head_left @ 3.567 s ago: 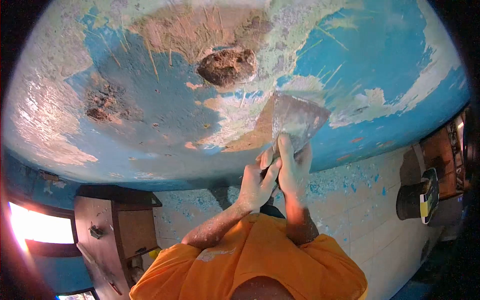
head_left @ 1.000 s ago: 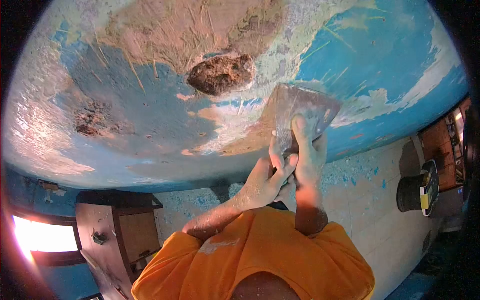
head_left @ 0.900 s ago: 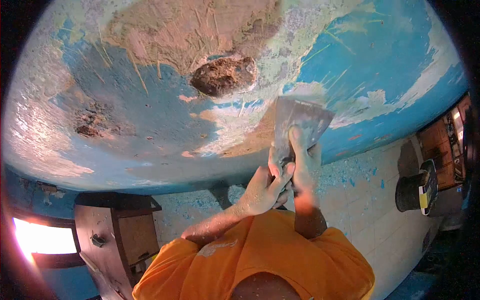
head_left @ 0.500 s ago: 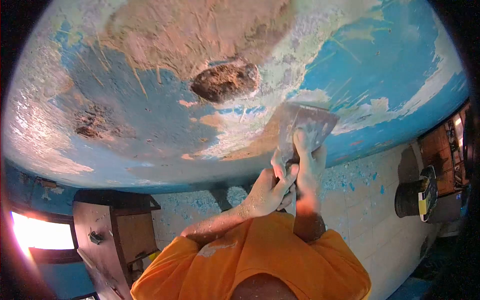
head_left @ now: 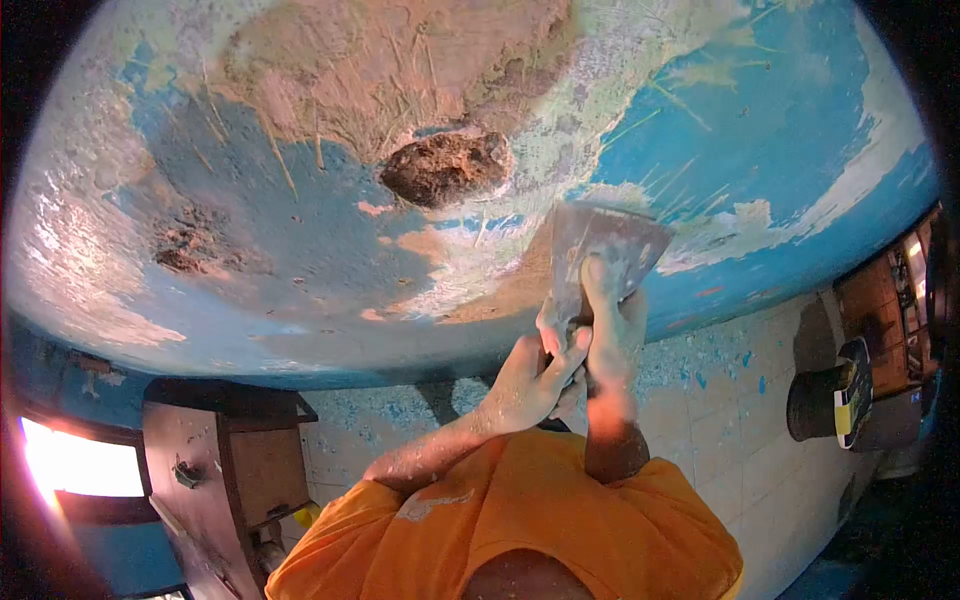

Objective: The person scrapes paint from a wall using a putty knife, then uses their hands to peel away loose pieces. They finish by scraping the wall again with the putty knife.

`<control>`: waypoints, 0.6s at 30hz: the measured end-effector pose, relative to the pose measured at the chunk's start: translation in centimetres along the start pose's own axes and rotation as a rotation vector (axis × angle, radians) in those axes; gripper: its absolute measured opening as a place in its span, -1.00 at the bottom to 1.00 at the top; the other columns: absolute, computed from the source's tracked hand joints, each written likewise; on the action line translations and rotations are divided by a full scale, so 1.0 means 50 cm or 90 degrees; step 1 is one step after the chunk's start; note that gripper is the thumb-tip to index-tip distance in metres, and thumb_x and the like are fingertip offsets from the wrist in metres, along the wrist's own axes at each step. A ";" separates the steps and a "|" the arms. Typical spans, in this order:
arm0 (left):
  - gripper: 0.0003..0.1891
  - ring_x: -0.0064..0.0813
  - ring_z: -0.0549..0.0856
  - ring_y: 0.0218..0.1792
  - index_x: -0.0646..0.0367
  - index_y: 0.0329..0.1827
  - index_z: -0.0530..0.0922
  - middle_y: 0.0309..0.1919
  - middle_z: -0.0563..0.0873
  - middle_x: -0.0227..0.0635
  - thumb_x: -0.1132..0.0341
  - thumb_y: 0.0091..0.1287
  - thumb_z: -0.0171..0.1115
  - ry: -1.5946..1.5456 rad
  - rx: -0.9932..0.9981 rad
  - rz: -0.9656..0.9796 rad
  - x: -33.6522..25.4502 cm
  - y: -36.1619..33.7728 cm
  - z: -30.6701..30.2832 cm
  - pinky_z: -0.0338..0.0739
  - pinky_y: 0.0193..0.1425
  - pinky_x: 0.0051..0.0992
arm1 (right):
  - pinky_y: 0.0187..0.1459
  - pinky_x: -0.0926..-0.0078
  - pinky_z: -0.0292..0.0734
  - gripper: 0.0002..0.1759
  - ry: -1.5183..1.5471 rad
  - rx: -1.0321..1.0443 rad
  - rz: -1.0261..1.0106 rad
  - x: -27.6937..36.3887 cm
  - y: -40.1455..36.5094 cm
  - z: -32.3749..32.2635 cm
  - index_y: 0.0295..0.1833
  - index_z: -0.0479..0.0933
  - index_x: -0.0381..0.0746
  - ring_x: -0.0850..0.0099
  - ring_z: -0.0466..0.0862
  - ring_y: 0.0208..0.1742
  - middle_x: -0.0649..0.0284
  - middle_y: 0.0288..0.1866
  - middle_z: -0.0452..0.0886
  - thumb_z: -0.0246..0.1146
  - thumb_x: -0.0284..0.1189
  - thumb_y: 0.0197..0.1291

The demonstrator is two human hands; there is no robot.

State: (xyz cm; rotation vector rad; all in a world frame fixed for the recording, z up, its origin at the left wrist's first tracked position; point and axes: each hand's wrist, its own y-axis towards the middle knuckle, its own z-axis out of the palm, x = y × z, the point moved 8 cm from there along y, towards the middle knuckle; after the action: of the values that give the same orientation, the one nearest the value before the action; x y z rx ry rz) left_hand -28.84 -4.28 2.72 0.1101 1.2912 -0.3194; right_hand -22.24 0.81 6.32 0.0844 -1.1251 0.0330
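Note:
Both of my hands are closed on a scraper with a wide, flat metal blade (head_left: pixel 625 238). My right hand (head_left: pixel 615 335) grips it close to the blade, its thumb pressed along the blade's face. Lower down, my left hand (head_left: pixel 528 388) wraps round the handle end, which the fingers mostly hide. The blade's edge lies at the wall (head_left: pixel 480 270), by a border between bare plaster and blue paint. Left of the blade, a rough brown hole (head_left: pixel 447 168) breaks the wall's surface.
Paint flakes (head_left: pixel 700 378) litter the tiled floor (head_left: pixel 720 440). A wooden cabinet (head_left: pixel 190 450) stands at the left near a bright window (head_left: pixel 85 458). On the right are a dark round container (head_left: pixel 815 405) and brown wooden furniture (head_left: pixel 875 310).
The scraper and both hands have shifted slightly to the left along the wall. My grip looks the same.

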 end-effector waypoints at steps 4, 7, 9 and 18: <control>-0.58 -0.69 0.30 -0.81 0.19 -0.56 0.30 -0.78 0.35 -0.48 0.05 0.35 -0.08 -0.095 -0.026 -0.033 -0.002 -0.018 0.023 0.12 -0.76 -0.62 | -0.53 0.62 0.36 -0.74 -0.039 -0.060 -0.015 0.005 -0.020 -0.020 -0.30 0.47 -0.32 0.60 0.49 -0.55 0.32 -0.52 0.54 0.19 -0.31 0.14; -0.70 -0.65 0.30 -0.78 0.13 -0.41 0.24 -0.72 0.32 -0.45 0.11 0.37 -0.10 -0.085 -0.013 -0.044 0.010 -0.003 0.010 0.15 -0.76 -0.60 | -0.56 0.61 0.36 -0.75 -0.001 -0.049 0.019 0.000 -0.006 -0.007 -0.32 0.46 -0.32 0.58 0.49 -0.59 0.29 -0.54 0.54 0.18 -0.31 0.15; -0.81 -0.61 0.29 -0.76 0.07 -0.24 0.17 -0.65 0.29 -0.43 0.16 0.38 -0.12 -0.061 -0.003 -0.057 0.029 0.001 0.010 0.18 -0.75 -0.58 | -0.57 0.61 0.36 -0.76 0.012 -0.050 0.040 0.011 -0.007 -0.005 -0.33 0.45 -0.31 0.56 0.49 -0.61 0.27 -0.54 0.54 0.18 -0.32 0.15; -0.73 -0.63 0.29 -0.75 0.09 -0.31 0.21 -0.64 0.30 -0.44 0.08 0.36 -0.09 -0.073 0.020 -0.063 0.014 0.010 0.017 0.17 -0.74 -0.59 | -0.71 0.60 0.22 -0.69 -0.023 -0.040 -0.015 0.027 0.002 0.001 -0.38 0.36 -0.29 0.54 0.37 -0.77 0.29 -0.65 0.41 0.15 -0.24 0.16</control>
State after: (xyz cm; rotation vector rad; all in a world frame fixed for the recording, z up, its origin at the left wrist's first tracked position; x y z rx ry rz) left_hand -27.72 -4.14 2.26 0.0544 1.1801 -0.4247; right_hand -21.71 0.87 7.56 0.0415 -1.1595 -0.0250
